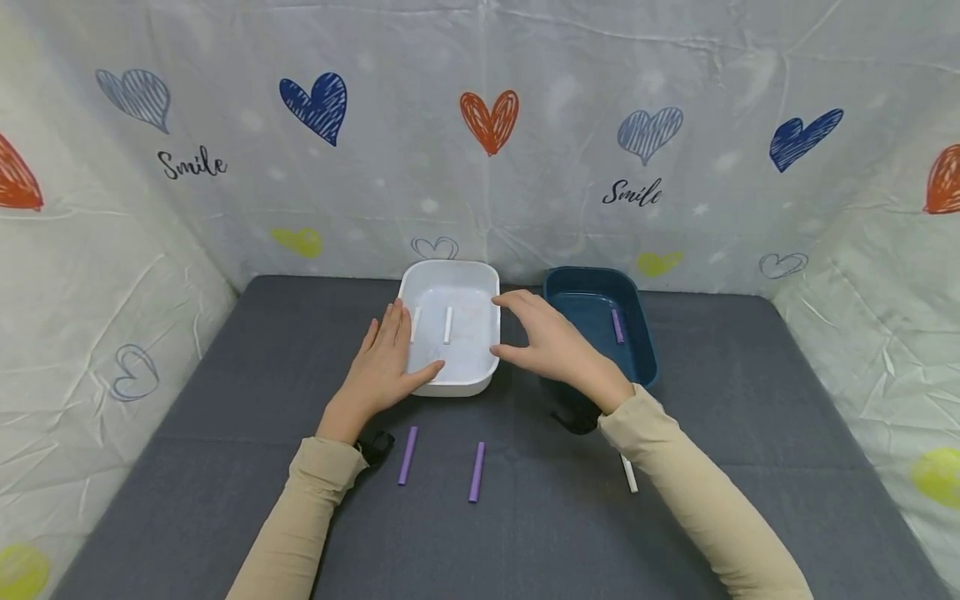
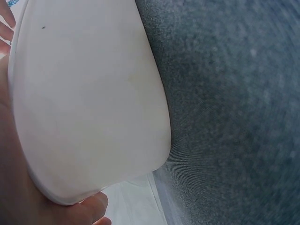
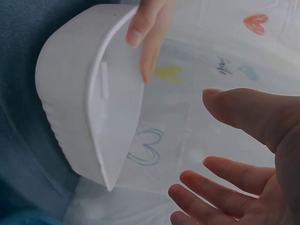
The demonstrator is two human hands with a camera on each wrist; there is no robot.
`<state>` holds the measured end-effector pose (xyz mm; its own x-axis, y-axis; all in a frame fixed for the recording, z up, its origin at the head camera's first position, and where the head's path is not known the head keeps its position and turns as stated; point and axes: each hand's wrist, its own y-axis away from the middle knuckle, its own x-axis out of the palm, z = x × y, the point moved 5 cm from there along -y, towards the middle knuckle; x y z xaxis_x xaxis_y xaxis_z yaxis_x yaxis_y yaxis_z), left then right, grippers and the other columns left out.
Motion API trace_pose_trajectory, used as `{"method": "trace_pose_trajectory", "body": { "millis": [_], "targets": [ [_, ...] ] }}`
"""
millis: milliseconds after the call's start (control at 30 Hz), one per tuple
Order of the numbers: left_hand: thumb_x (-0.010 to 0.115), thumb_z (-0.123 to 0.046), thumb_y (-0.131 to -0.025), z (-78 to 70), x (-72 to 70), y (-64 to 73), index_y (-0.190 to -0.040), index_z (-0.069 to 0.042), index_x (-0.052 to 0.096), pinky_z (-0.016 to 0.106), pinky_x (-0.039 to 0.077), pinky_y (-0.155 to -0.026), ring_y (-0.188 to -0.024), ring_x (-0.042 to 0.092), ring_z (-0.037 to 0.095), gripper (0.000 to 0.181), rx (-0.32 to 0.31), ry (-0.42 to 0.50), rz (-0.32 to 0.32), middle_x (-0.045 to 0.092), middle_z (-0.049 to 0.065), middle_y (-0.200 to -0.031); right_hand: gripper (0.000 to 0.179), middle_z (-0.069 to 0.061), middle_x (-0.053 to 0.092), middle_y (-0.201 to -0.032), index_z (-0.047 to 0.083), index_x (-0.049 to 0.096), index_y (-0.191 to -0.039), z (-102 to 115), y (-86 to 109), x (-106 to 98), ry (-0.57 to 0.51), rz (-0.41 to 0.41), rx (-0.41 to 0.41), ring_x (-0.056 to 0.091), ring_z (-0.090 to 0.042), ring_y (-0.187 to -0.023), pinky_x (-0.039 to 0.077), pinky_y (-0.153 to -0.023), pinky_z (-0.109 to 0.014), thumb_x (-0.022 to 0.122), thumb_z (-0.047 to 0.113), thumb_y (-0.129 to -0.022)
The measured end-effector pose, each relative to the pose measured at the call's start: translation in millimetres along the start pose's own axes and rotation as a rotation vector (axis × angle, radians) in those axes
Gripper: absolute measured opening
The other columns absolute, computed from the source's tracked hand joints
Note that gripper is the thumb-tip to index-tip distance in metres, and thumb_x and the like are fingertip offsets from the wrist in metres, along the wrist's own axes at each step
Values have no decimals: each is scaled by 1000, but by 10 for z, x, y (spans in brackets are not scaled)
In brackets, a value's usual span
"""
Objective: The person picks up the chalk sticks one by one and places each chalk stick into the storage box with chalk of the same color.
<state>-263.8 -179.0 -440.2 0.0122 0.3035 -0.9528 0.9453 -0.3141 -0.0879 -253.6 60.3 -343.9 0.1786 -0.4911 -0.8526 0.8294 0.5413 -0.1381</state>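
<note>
A white rectangular tray (image 1: 471, 367) sits at the back middle of the table with two short white sticks (image 1: 447, 326) inside; one is partly covered by my left fingers. My left hand (image 1: 382, 358) rests on the tray's left side, its fingers straight along the rim and its thumb over the near edge. In the left wrist view the tray's outer wall (image 2: 93, 93) fills much of the picture. My right hand (image 1: 555, 337) is at the tray's right rim with thumb and fingers spread. The right wrist view shows this hand (image 3: 248, 164) with nothing between its fingers.
A dark blue tray (image 1: 647, 342) stands to the right, partly behind my right forearm, with a purple stick (image 1: 617, 326) in it. Two purple sticks (image 1: 477, 472) lie on the grey table in front. Another white stick (image 1: 630, 477) lies beside my right sleeve. A heart-printed curtain (image 1: 487, 192) hangs behind.
</note>
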Motion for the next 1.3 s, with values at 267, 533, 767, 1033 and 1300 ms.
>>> {"method": "trace_pose_trajectory", "body": {
  "millis": [267,533,767,1033,1300],
  "targets": [
    [49,-67,-93,13,-9,3,-154,9,5,51,1,-121,-151,-3,35,108,1,2,-2,-7,21,-164,62,-10,48,-145,7,50,-144,-17,279,-175,-34,-74,-37,45,-25,-134,39,-109,-46,73,31,-91],
    [50,-64,-93,9,-7,5,-154,10,5,51,1,-121,-151,-2,36,106,9,7,-12,-5,23,-163,62,-5,48,-146,11,50,-144,-163,595,-322,-186,-81,-34,45,-22,-134,38,-109,-47,74,30,-91],
    [50,-65,-93,19,4,8,-155,9,4,51,0,-121,-151,-4,35,107,7,14,-1,-7,22,-164,58,3,50,-143,18,52,-143,-333,870,-431,-374,-93,-27,46,-17,-133,35,-113,-40,75,23,-90],
    [48,-68,-93,28,14,-7,-155,8,4,51,0,-121,-151,-5,34,108,9,8,2,-9,20,-164,53,-8,52,-143,9,52,-142,-592,1169,-487,-564,-101,-46,48,-19,-134,39,-110,-29,70,6,-92],
    [48,-69,-93,17,11,-5,-155,8,3,51,0,-121,-151,-6,34,108,1,9,12,-9,20,-164,41,-17,58,-136,-1,55,-136,-900,1504,-440,-748,-109,10,57,-22,-125,50,-99,-29,63,-1,-96]
  ]
}}
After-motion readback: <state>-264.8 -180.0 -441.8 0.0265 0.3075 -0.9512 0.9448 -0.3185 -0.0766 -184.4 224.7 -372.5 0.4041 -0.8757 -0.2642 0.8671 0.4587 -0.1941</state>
